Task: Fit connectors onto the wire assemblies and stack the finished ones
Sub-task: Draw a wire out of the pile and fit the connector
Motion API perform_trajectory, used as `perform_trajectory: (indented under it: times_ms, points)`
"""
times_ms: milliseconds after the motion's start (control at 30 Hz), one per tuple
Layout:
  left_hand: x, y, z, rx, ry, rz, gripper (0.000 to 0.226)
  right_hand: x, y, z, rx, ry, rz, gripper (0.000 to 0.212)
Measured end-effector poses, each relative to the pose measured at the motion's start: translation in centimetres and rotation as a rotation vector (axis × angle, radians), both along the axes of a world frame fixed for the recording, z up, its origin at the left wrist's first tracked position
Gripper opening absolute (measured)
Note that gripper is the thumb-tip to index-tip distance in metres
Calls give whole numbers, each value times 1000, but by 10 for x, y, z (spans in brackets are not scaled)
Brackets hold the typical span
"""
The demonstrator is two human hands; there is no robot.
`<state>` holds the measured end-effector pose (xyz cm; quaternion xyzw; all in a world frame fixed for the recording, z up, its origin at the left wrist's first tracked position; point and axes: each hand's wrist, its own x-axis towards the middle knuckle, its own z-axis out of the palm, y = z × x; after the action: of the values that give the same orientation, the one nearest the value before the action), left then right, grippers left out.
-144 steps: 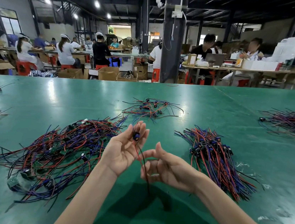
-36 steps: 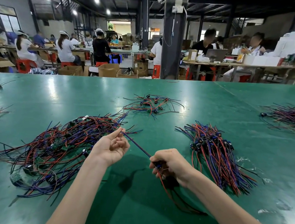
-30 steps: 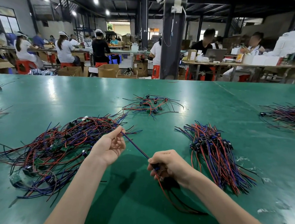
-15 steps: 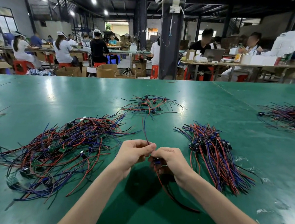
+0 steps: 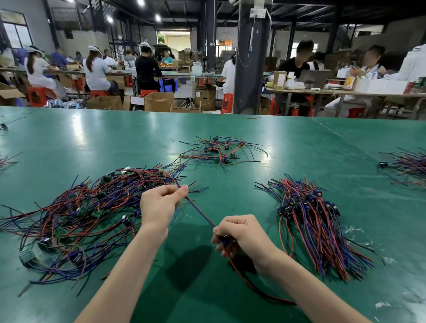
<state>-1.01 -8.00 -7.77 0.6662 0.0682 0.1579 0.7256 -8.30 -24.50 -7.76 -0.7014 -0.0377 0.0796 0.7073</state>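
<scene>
Blue wire (image 5: 199,211) is stretched taut between the fingers. The left hand (image 5: 159,204) pinches its far end, and the right hand (image 5: 242,232) is curled round a small dark connector (image 5: 224,240), with a red lead (image 5: 250,282) trailing below its knuckles. This looks like the seating pull. The next move probably calls for a firm tug-check, then laying it on the finished stack (image 5: 311,221), right of the right fingers.

Loose wire heap (image 5: 85,210) left on table (image 5: 215,309); finished stack (image 5: 313,227) right; small bunch (image 5: 221,150) behind.
</scene>
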Motion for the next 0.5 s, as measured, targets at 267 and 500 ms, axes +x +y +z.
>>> perform_trajectory:
  times_ms: [267, 500]
  points:
    - [3, 4, 1, -3, -44, 89, 13, -1, 0, 1, -21, 4, 50, 31]
    - [-5, -6, 6, -224, 111, -153, 16, 3, -6, 2, -5, 10, -48, 23]
